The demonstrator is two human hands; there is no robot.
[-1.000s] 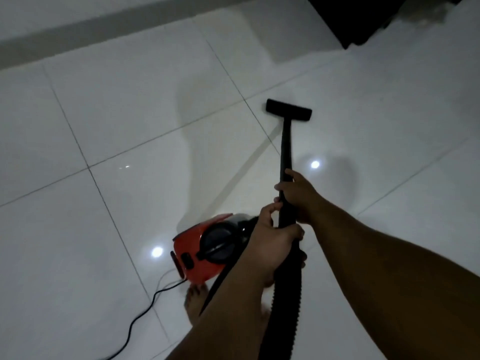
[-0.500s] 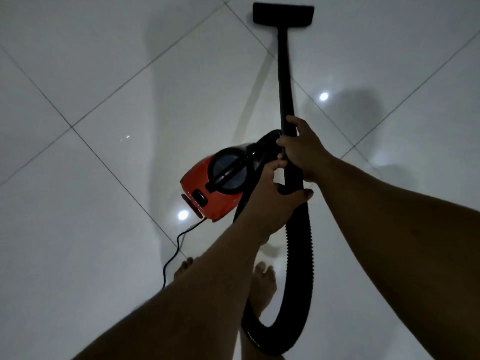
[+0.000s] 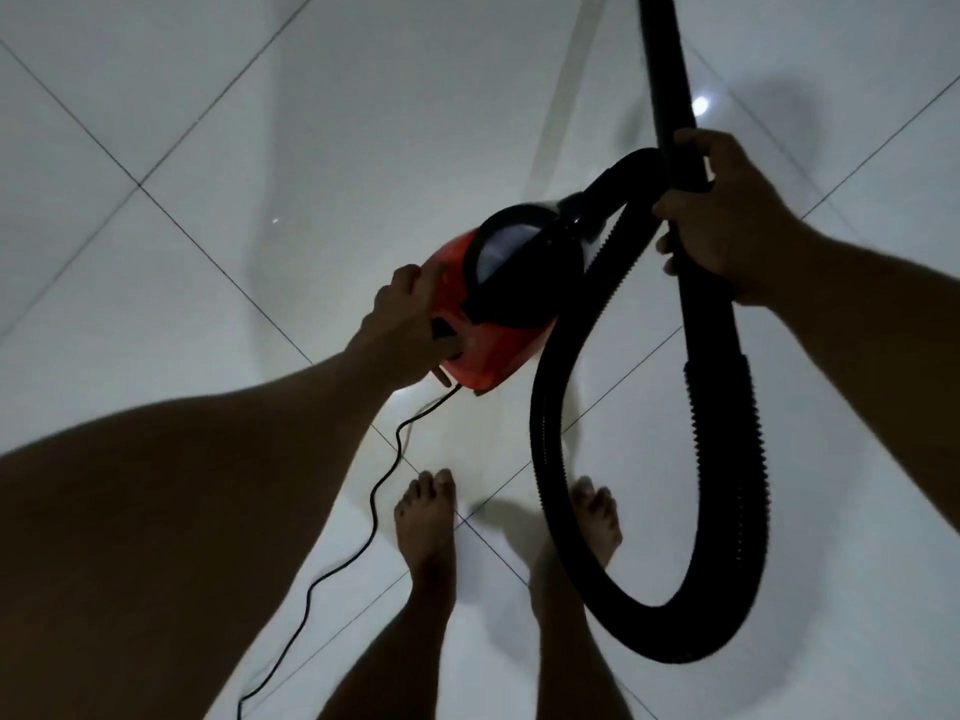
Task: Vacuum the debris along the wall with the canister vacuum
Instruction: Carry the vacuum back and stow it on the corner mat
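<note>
The red and black canister vacuum (image 3: 496, 356) sits on the white tiled floor (image 3: 182, 122) in front of my bare feet. My left hand (image 3: 408, 314) is on its rear end, fingers over the red shell and thumb by the black switch. My right hand (image 3: 727, 220) is closed around the black wand (image 3: 667, 70) where it joins the ribbed hose (image 3: 727, 459). The hose loops down past my feet and back up to the canister's front. The floor head, the wall and any debris are out of view.
A black power cord (image 3: 374, 501) trails from the canister's back toward the lower left. My left foot (image 3: 426, 522) and right foot (image 3: 600, 517) stand just behind the canister, with the hose loop crossing over the right foot. Glossy tiles with dark grout lines surround everything.
My view has tilted down, so the floor head left the frame. My left hand let go of the wand and moved down onto the canister's rear. My right hand kept its hold.
</note>
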